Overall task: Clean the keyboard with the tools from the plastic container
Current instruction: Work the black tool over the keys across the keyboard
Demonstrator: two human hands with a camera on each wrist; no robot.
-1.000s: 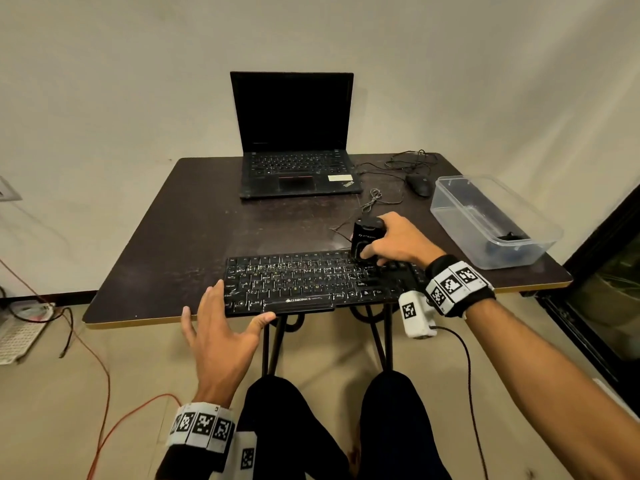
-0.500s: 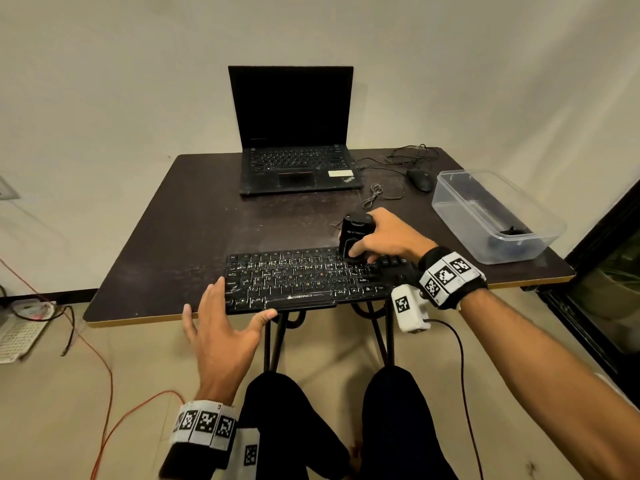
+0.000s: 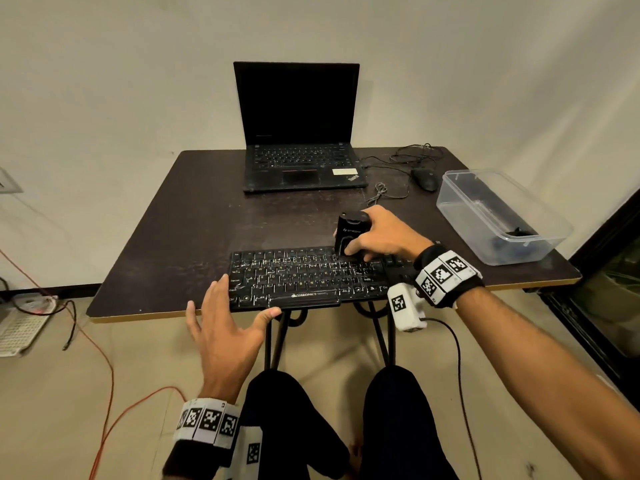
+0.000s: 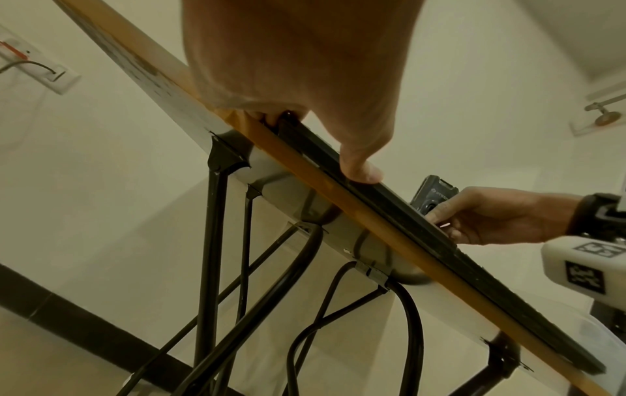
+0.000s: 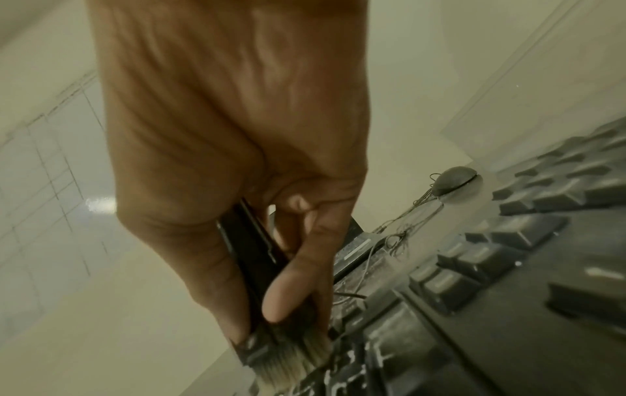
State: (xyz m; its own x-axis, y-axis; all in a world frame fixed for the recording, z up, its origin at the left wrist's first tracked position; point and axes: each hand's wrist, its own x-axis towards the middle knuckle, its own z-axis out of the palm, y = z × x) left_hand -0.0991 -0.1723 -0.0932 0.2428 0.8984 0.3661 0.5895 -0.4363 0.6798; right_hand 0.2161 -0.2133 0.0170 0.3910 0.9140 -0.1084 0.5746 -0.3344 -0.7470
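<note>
Leftward along the top key rows since a second ago goes the brush, right hand clamped around it. Left hand, fingers spread, steadies the keyboard at the table edge. Best to keep bristles upright, sweeping dust off.

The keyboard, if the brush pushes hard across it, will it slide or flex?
The keyboard looks like a rigid slab, so it probably won't flex. It overhangs the table edge, so it might skid or tip, though the left hand, fingers straight, steadies its corner while the right hand works the brush.
</note>
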